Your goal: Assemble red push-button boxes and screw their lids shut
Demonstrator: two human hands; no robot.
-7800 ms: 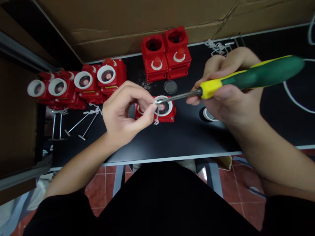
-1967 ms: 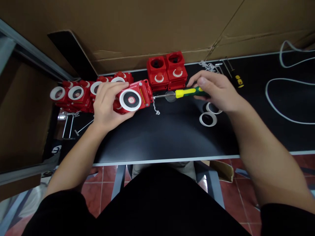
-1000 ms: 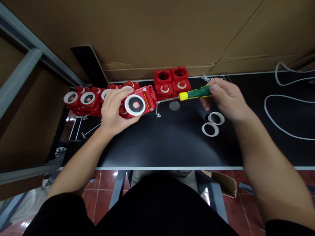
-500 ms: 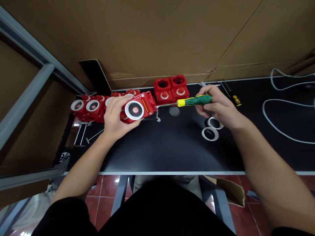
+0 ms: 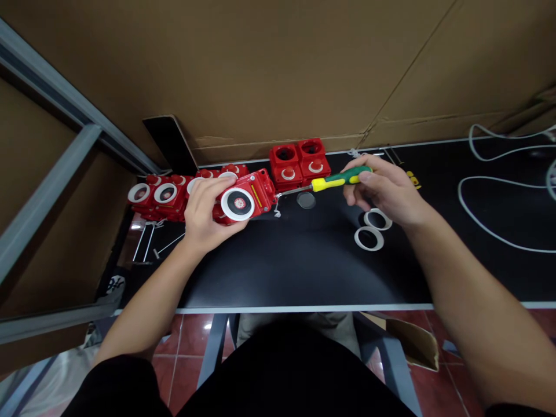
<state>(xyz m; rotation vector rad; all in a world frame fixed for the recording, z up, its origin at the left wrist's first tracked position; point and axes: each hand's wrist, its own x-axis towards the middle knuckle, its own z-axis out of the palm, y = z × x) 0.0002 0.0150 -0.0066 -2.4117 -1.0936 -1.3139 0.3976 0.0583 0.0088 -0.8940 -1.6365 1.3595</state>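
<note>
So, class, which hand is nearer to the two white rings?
Right. The right hand is just beyond the rings; the left hand is well to their left, holding a red box.

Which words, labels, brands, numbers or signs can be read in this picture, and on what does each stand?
No word, brand or number is readable.
Narrow yellow label on the glossy red box in the left hand: too small to read.
Round red-white emblem inside that box's white ring: too small.
Round marks in the red boxes farther left: too small.
White marking on something black, lower left: unclear.
</note>
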